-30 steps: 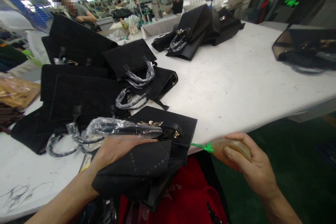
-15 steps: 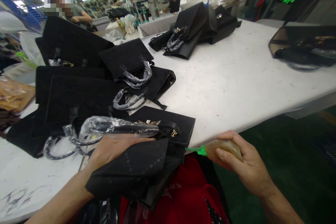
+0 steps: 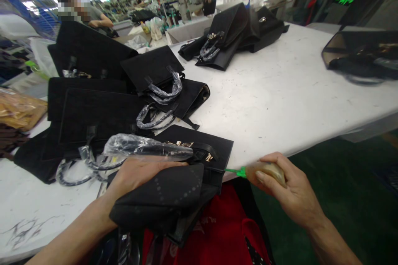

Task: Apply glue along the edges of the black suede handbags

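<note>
My left hand (image 3: 137,174) grips a black handbag (image 3: 168,196) at the near edge of the white table (image 3: 280,91). Its fingers are closed over the bag's plastic-wrapped handle (image 3: 146,148). The bag hangs partly off the table over my red clothing (image 3: 217,232). My right hand (image 3: 286,190) is closed around a small tan squeeze bottle (image 3: 270,169) with a green nozzle (image 3: 238,171). The nozzle tip points left and touches the right edge of the bag near its gold hardware (image 3: 208,157).
Several black handbags (image 3: 102,103) with wrapped handles lie stacked on the left of the table. More black bags (image 3: 236,33) are heaped at the far side, and another bag (image 3: 360,56) sits at the right edge. A person (image 3: 90,12) sits beyond the table. Dark green floor lies to the right.
My right hand has shifted slightly left, bringing the green nozzle against the bag's edge. My left hand keeps its grip on the bag.
</note>
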The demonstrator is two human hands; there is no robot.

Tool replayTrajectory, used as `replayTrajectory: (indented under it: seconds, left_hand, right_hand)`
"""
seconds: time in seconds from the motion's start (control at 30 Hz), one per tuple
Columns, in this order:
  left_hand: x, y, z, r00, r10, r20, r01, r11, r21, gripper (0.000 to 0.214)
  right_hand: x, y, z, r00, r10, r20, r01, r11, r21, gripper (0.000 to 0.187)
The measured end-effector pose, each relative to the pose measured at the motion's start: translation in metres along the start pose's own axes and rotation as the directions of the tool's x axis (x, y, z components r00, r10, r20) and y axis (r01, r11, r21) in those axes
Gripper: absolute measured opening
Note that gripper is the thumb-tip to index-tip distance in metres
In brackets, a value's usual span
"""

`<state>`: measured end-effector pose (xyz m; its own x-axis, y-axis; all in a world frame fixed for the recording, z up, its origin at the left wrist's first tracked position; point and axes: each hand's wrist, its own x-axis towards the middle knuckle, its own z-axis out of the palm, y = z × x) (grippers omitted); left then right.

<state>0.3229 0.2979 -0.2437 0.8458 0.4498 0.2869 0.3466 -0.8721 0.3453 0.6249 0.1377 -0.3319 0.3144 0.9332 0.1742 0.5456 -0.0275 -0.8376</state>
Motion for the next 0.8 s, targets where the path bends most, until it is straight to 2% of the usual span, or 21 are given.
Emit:
replayTrajectory:
  seconds: [0.13, 0.23, 0.33, 0.4, 0.5, 0.6, 0.67, 0.8]
  left_hand:
    - [0.002, 0.000, 0.000, 0.995, 0.085, 0.061, -0.086, 0.996, 0.014, 0.027]
    - [0.004, 0.002, 0.000, 0.995, 0.083, 0.047, -0.084, 0.996, 0.034, 0.028]
    - [0.005, 0.005, 0.000, 0.990, 0.131, 0.050, -0.132, 0.991, 0.015, 0.029]
    - [0.006, 0.008, 0.000, 0.990, 0.134, 0.034, -0.133, 0.991, -0.027, 0.029]
    - [0.008, 0.014, 0.000, 0.995, 0.098, -0.018, -0.099, 0.993, -0.069, 0.029]
    - [0.009, 0.018, -0.001, 0.991, 0.127, -0.032, -0.130, 0.985, -0.110, 0.031]
    - [0.010, 0.019, -0.002, 0.990, 0.138, -0.023, -0.140, 0.983, -0.123, 0.033]
    - [0.010, 0.018, -0.002, 0.988, 0.154, -0.026, -0.156, 0.982, -0.103, 0.033]
  right_hand:
    - [0.001, 0.005, -0.001, 0.999, 0.040, 0.027, -0.041, 0.999, 0.029, 0.023]
    - [0.001, 0.008, -0.003, 0.996, 0.049, -0.072, -0.051, 0.998, -0.032, 0.025]
    - [-0.001, 0.005, -0.007, 0.986, 0.054, -0.159, -0.058, 0.998, -0.019, 0.027]
    - [-0.003, 0.001, -0.008, 0.990, 0.053, -0.130, -0.052, 0.999, 0.013, 0.027]
    - [-0.009, -0.008, -0.007, 0.997, 0.071, -0.010, -0.070, 0.994, 0.085, 0.027]
    - [-0.016, -0.015, -0.007, 0.994, 0.078, 0.073, -0.090, 0.980, 0.176, 0.028]
    - [-0.018, -0.018, -0.007, 0.995, 0.072, 0.072, -0.083, 0.982, 0.170, 0.028]
    - [-0.018, -0.019, -0.008, 0.999, 0.053, -0.006, -0.053, 0.998, 0.042, 0.028]
